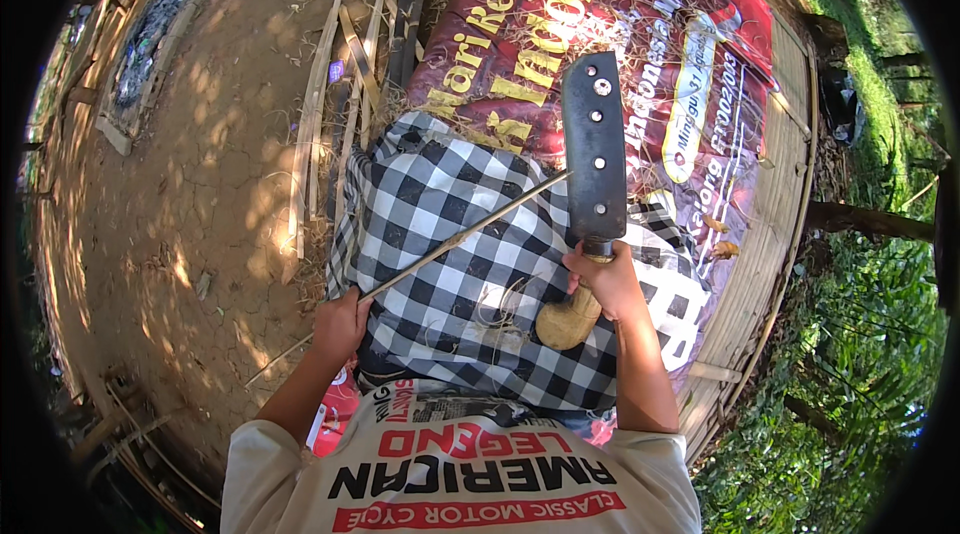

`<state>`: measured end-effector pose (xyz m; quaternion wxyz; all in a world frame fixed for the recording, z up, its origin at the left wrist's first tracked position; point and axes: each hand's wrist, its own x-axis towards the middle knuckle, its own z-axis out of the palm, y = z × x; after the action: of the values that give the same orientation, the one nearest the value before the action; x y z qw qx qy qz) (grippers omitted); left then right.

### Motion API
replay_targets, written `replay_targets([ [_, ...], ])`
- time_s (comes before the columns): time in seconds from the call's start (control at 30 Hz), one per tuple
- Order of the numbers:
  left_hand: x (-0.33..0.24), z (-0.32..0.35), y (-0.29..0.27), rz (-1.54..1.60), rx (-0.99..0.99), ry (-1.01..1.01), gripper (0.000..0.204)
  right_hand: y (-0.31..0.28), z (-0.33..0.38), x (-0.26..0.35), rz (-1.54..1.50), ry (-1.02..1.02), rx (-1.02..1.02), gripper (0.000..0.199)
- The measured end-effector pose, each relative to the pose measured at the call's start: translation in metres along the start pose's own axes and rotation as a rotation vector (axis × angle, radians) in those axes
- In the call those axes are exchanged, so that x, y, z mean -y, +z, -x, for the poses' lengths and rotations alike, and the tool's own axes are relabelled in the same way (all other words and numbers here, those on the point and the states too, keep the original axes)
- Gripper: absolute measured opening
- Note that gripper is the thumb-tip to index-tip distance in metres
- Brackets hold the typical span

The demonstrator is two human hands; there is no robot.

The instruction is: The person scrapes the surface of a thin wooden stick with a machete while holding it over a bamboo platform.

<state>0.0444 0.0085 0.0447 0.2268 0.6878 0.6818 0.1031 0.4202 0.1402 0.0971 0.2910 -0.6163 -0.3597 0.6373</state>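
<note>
A thin bamboo stick (450,243) slants across my lap, and my left hand (340,326) is closed around it near its lower part. Its far tip meets, or lies just beside, the left edge of a cleaver (596,139). The cleaver has a broad dark blade with several holes or studs down it, held upright. My right hand (612,279) grips its curved wooden handle (568,322) just below the blade. Beneath both, a black-and-white checkered cloth (440,194) covers my lap, with a few curled shavings on it.
Several bamboo strips (315,124) lie on the dirt ground (220,194) ahead and to the left. A maroon printed banner (480,44), littered with shavings, covers part of a bamboo-slat platform (765,234). Greenery (830,334) borders the right side. A framed ash-grey pit (155,39) is far left.
</note>
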Motion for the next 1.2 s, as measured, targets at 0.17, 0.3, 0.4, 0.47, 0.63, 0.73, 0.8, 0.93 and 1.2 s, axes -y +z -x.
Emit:
replay_targets([
  [0.17,-0.005,-0.002,-0.005,0.005,-0.006,0.016,0.026,-0.014,0.002,0.018,-0.043,0.083,0.034,0.013],
  [0.3,-0.004,0.000,0.000,0.015,-0.037,0.021,0.027,-0.016,0.000,0.030,-0.027,0.047,0.020,0.015],
  [0.4,-0.005,-0.002,-0.002,-0.010,-0.004,0.003,0.027,0.009,0.009,0.021,0.003,0.141,0.069,0.017],
  [0.47,-0.003,-0.003,-0.003,-0.020,0.001,0.003,0.028,0.024,0.019,0.015,0.122,0.188,0.246,0.018],
  [0.63,0.003,0.004,0.008,0.008,-0.064,0.006,0.027,0.037,0.014,0.020,0.130,0.094,0.189,0.017],
  [0.73,-0.002,0.001,0.003,0.019,-0.046,-0.004,0.028,0.025,0.009,0.017,-0.026,0.024,-0.002,0.016],
  [0.8,-0.002,-0.001,0.001,0.019,-0.034,-0.002,0.028,0.023,0.007,0.010,0.020,0.010,-0.035,0.016],
  [0.93,0.003,0.000,0.006,0.024,-0.044,0.007,0.028,0.020,0.014,0.007,0.068,0.027,-0.024,0.015],
  [1.2,0.004,0.000,0.009,0.044,-0.024,-0.007,0.028,0.006,0.009,0.028,0.004,0.025,-0.047,0.015],
])
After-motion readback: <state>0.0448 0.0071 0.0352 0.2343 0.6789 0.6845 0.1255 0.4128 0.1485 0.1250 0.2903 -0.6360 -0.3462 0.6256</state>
